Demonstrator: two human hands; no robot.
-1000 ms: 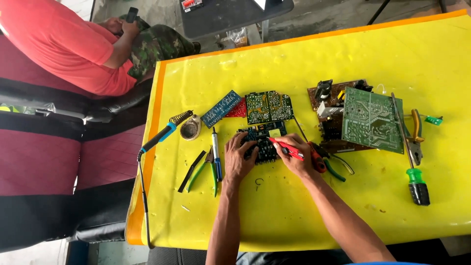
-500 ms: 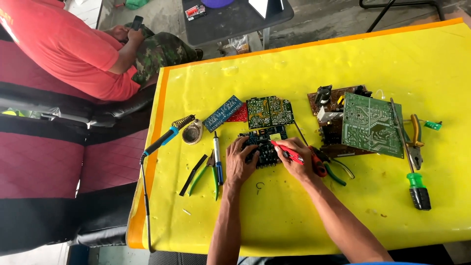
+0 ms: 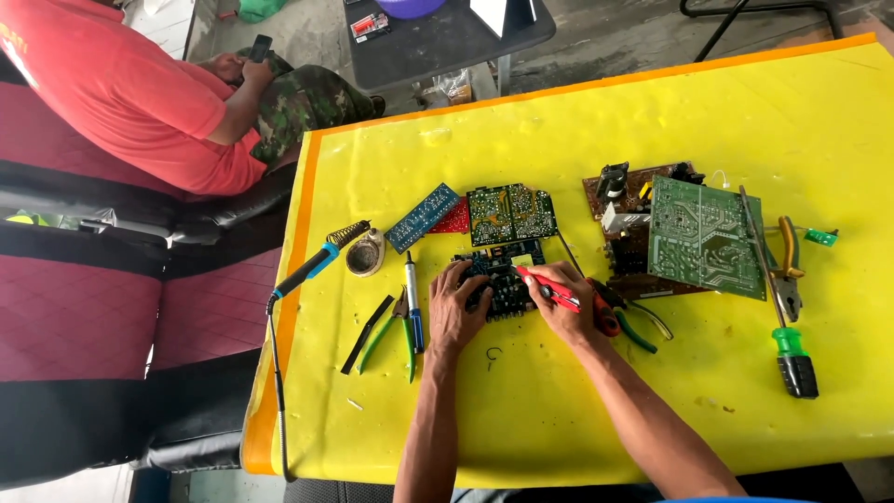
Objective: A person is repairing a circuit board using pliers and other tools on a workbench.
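Observation:
My left hand (image 3: 456,307) rests on the left edge of a small dark circuit board (image 3: 503,279) lying on the yellow table (image 3: 596,410), fingers pressing it down. In my right hand (image 3: 563,303) I grip a red-handled tool (image 3: 549,285), its tip pointing left onto that board. Just behind lies a green circuit board (image 3: 511,213), with a blue board (image 3: 424,217) and a red one (image 3: 453,220) to its left.
A blue soldering iron (image 3: 312,268), a round tin (image 3: 364,253), tweezers and green-handled pliers (image 3: 396,326) lie left of my hands. A large green board (image 3: 703,236) over a brown one, pliers (image 3: 788,270) and a green screwdriver (image 3: 793,354) lie right. A person in red (image 3: 140,102) sits at left.
The view has shifted slightly. My hands stay on the dark board, with the red tool's tip still on it.

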